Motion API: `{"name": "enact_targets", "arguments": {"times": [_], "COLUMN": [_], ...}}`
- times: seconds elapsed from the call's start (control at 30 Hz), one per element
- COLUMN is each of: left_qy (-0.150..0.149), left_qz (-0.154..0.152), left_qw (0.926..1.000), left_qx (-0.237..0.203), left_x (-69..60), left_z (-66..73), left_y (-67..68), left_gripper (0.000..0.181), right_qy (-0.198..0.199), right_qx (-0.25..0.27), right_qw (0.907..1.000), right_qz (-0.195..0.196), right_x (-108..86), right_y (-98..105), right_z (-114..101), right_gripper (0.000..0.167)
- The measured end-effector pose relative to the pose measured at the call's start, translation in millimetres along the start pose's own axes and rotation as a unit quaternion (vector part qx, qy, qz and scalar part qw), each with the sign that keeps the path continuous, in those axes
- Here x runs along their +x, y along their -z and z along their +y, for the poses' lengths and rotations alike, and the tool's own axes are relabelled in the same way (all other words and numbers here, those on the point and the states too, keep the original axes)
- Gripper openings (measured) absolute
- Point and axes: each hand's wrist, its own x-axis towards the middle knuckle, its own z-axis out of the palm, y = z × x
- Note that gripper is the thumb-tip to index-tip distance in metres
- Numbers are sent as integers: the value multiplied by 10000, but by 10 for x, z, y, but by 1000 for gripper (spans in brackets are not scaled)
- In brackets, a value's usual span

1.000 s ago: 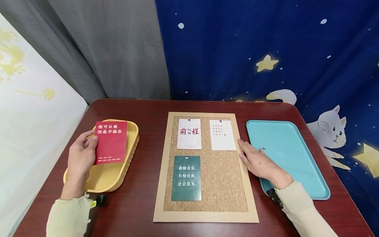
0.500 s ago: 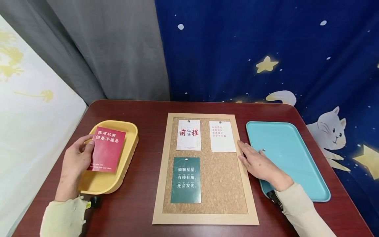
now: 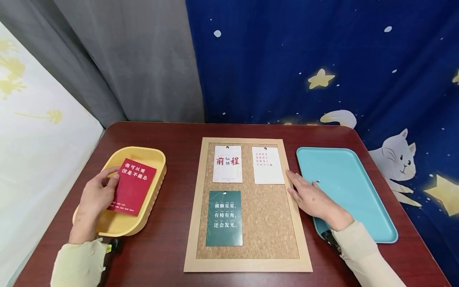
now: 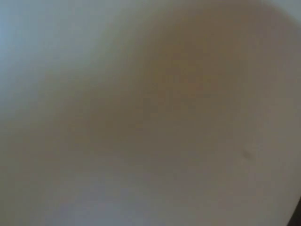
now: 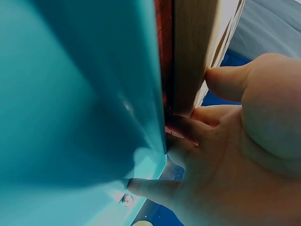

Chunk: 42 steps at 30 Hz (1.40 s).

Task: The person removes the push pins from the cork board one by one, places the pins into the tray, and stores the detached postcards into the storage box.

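My left hand (image 3: 97, 192) pinches a red card (image 3: 132, 187) with white writing by its left edge, over the yellow basket (image 3: 159, 175). The left wrist view is a blur, so nothing in it can be made out. Flat on the table lies a wood-framed cork board (image 3: 270, 223). Two white cards hang across its top, one with red and blue writing (image 3: 227, 164) and one with small red writing (image 3: 268, 165); a green card (image 3: 224, 219) is below on the left. My right hand (image 3: 313, 197) rests with extended fingers against the board's right frame.
To the right of the board is a turquoise tray (image 3: 351, 187), partly under my right forearm, with a small shiny pin (image 5: 126, 200) in it. The dark red table (image 3: 175, 191) ends at curtains (image 3: 251, 71) behind it.
The left hand has lowered slightly with the red card, which has gone from upright to tilted and leaning over the basket. My right hand has stayed at the board's edge.
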Motion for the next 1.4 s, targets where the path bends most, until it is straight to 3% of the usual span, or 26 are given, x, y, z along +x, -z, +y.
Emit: {"name": "enact_targets", "arguments": {"times": [0.43,0.63,0.8,1.03,1.4], "left_qy": [-67,-196,-25,-130,87], "left_qz": [-217,-529,-808,-726,-604], "left_qw": [9997,9984,9967,9965,9967], "left_qx": [58,71,73,399,533], "left_x": [-10,-10,-28,-32,-53], "left_z": [-65,-75,-81,-30,30], "left_y": [-55,-43,-50,-55,-59], "left_gripper": [48,51,56,59,62], "right_qy": [25,-17,-12,20,20], "right_qx": [-80,1,32,-82,-117], "right_qw": [10000,10000,10000,10000,9999], "right_qz": [50,-1,-38,-23,61], "right_x": [-9,3,8,16,13], "right_y": [-27,-27,-24,1,-3], "right_z": [6,1,-1,7,-2], "right_gripper": [60,60,61,60,60]}}
